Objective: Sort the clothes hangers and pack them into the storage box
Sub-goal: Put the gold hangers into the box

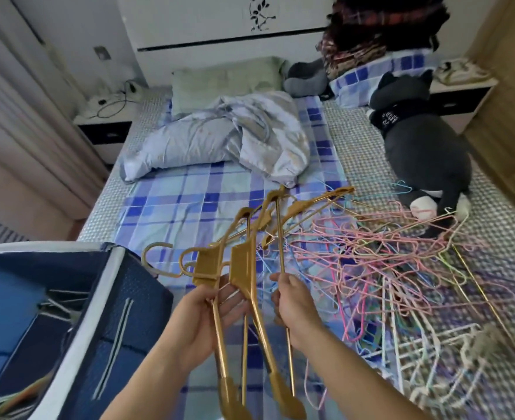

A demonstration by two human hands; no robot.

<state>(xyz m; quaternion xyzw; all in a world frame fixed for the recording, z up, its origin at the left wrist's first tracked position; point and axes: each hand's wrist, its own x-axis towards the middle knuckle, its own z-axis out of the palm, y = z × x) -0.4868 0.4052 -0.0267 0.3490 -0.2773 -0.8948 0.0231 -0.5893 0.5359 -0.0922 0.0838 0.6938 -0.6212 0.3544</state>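
- The left hand (210, 310) has its grip curled round the necks of the gold hangers (244, 286), thumb over the top; the right hand (292, 301) pinches the thin bar of one more gold hanger (280, 234) just beside that bunch.
- Judged step: gathering the gold ones into one aligned bundle before packing. To do it well, slide the right-hand hanger flat against the bunch with its hook facing the same way as the others, toward the box.
- The far arm of that hanger reaches over the tangle; it may be snagged on a wire one, though blur makes this hard to tell. Lift it straight up and free before closing the bundle.
- The storage box (92, 301) stands open off the bed's near left corner, just beside the left hand, with a few hangers already lying inside.
- The heap of thin coloured wire hangers (401, 268) sprawls over the near right part of the bed (171, 207), unsorted; white ones lie toward the near right edge.
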